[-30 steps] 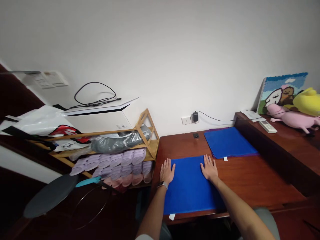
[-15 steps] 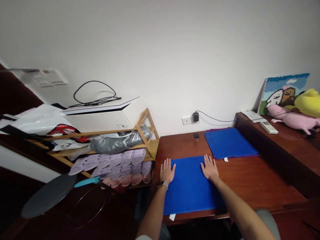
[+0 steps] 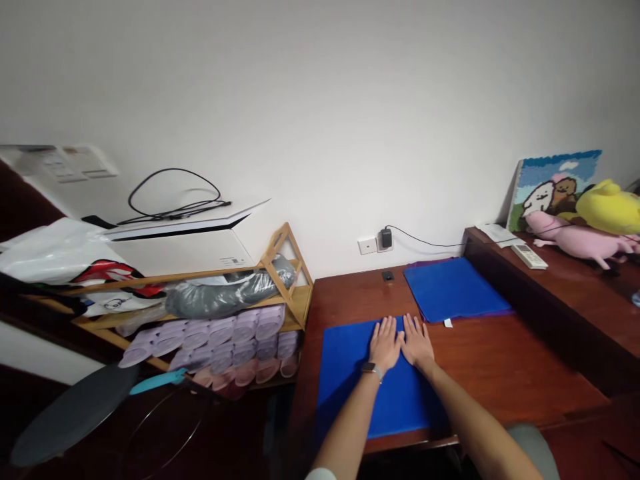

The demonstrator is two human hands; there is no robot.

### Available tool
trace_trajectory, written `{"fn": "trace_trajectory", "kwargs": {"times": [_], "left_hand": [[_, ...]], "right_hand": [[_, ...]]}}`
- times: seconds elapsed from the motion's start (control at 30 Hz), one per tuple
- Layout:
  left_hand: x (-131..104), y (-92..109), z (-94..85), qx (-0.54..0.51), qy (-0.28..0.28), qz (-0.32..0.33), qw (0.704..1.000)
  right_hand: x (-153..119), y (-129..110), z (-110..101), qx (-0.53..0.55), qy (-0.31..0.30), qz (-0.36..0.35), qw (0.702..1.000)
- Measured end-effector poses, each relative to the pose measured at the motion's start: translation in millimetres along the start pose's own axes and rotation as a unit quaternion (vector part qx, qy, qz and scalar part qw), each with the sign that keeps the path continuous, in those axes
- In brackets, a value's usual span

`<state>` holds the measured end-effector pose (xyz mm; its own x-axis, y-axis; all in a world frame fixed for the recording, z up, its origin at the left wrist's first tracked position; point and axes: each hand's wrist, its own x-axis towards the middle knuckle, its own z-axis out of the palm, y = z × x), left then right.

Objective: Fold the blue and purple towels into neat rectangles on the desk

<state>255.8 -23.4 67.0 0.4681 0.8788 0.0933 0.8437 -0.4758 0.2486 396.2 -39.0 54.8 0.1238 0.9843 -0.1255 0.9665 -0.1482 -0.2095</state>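
Note:
A blue cloth lies spread flat on the brown wooden desk. My left hand, with a watch on its wrist, rests palm down on the cloth's far right part, fingers stretched out. Beside it, my right hand lies flat at the cloth's far right corner. The thumbs of both hands meet or nearly meet. Farther back on the right is a second blue cloth with a white tag, on top of purple fabric. The near left corner of the front cloth is behind my left arm.
To the left, a wooden rack holds lilac and pink slippers, a white box and a plastic bag. A raised ledge at right carries a remote control, a pink plush toy and a picture. A black plug sits in the wall socket.
My left hand has moved right across the cloth, from its left edge to beside my right hand. The right hand stays near the far right corner. The view has shifted slightly.

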Motion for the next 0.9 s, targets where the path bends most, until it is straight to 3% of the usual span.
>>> {"fn": "trace_trajectory", "kwargs": {"times": [0.07,0.13,0.2,0.4,0.53,0.63,0.73,0.8,0.9], "left_hand": [[3.2,14.2,10.7,-0.016,-0.014,-0.001,1.0],[-1.8,5.9,12.0,-0.012,-0.008,-0.01,1.0],[-13.3,-22.7,3.4,0.006,0.006,-0.041,0.999],[-54.8,-139.4,-36.6,0.074,0.01,-0.198,0.977],[-66.3,-168.0,-40.8,0.086,0.024,-0.221,0.971],[-67.4,-166.8,-40.7,0.099,0.041,-0.212,0.971],[-63.1,-149.4,-39.4,0.107,0.072,-0.189,0.973],[-54.5,-122.3,-33.1,0.093,0.087,-0.143,0.982],[-32.7,-58.2,-12.9,0.045,0.058,-0.031,0.997]], "right_hand": [[0.7,0.9,2.0,-0.009,-0.004,-0.002,1.0],[0.9,1.2,3.6,-0.007,0.001,0.001,1.0],[0.4,0.9,3.8,0.002,0.01,0.004,1.0],[-2.2,-0.6,-0.5,0.017,0.017,0.004,1.0],[-2.3,0.0,-0.7,0.017,0.016,0.005,1.0],[-1.6,0.2,0.6,0.013,0.019,0.006,1.0],[-0.9,-0.9,1.1,0.011,0.02,0.007,1.0],[-0.9,-1.8,0.2,0.008,0.019,0.007,1.0],[-1.8,-1.3,-1.5,-0.001,0.019,0.007,1.0]]}}
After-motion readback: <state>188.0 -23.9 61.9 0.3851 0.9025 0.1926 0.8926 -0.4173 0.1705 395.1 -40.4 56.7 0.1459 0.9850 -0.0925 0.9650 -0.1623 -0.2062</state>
